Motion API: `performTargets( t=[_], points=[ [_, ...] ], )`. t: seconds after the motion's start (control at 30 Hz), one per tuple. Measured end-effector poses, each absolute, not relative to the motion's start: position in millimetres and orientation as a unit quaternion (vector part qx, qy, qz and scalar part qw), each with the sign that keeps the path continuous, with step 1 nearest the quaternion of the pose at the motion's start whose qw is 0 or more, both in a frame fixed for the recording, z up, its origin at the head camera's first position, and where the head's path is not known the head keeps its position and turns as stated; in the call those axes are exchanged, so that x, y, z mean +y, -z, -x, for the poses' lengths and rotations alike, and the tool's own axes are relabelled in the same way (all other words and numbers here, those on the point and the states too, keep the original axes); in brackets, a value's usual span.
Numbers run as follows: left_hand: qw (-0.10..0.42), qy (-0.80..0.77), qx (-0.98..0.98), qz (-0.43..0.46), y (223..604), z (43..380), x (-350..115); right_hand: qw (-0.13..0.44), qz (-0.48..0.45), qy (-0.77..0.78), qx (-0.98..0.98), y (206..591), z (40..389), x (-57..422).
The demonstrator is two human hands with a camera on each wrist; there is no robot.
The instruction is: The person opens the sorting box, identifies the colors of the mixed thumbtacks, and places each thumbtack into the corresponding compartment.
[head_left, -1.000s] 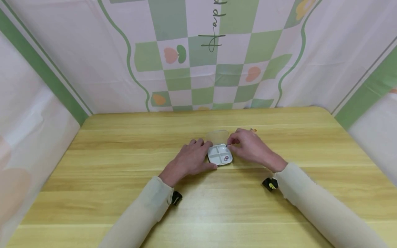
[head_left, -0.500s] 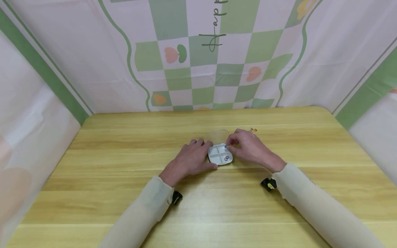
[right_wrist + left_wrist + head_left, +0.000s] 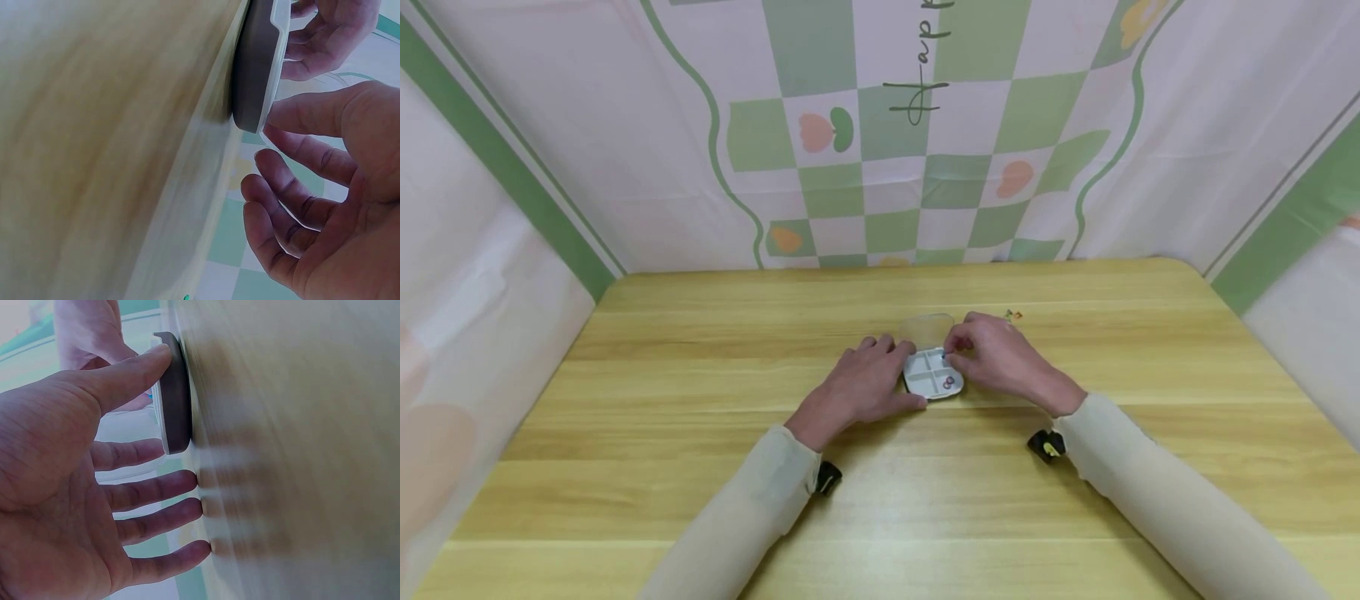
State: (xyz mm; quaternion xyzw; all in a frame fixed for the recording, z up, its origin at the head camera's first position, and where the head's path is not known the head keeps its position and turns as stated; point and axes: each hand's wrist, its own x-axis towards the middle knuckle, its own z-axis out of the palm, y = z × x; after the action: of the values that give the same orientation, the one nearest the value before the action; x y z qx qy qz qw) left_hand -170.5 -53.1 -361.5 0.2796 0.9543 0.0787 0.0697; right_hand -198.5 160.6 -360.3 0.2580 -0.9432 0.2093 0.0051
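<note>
A small white divided case (image 3: 922, 385) with a dark underside lies on the table, its clear lid (image 3: 927, 330) raised at the far side. Two small pinkish-purple ring-like pieces (image 3: 949, 382) sit in its near right compartment. My left hand (image 3: 867, 382) holds the case between thumb and index finger; the other fingertips reach the table, as the left wrist view shows. My right hand (image 3: 1000, 354) pinches a tiny blue piece (image 3: 943, 357) at the far right compartment. Its fingertips largely hide that piece. In the right wrist view, thumb and index finger meet at the case's rim.
Several tiny coloured pieces (image 3: 1013, 314) lie on the wooden table (image 3: 880, 517) beyond my right hand. A patterned cloth (image 3: 891, 183) hangs behind the table's far edge. More cloth hangs at both sides.
My right hand has shifted slightly left, its fingertips with the blue piece moving a little further into the far right compartment. The left hand keeps its hold on the case.
</note>
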Motion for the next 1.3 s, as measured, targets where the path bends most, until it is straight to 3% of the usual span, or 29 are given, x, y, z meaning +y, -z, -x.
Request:
performTargets(
  t=[1.3],
  points=[
    [0.069, -0.079, 0.956, -0.276, 363.2, 170.9, -52.0, 0.007, -0.251, -0.212, -0.945, 357.2, 199.1, 166.1]
  ],
)
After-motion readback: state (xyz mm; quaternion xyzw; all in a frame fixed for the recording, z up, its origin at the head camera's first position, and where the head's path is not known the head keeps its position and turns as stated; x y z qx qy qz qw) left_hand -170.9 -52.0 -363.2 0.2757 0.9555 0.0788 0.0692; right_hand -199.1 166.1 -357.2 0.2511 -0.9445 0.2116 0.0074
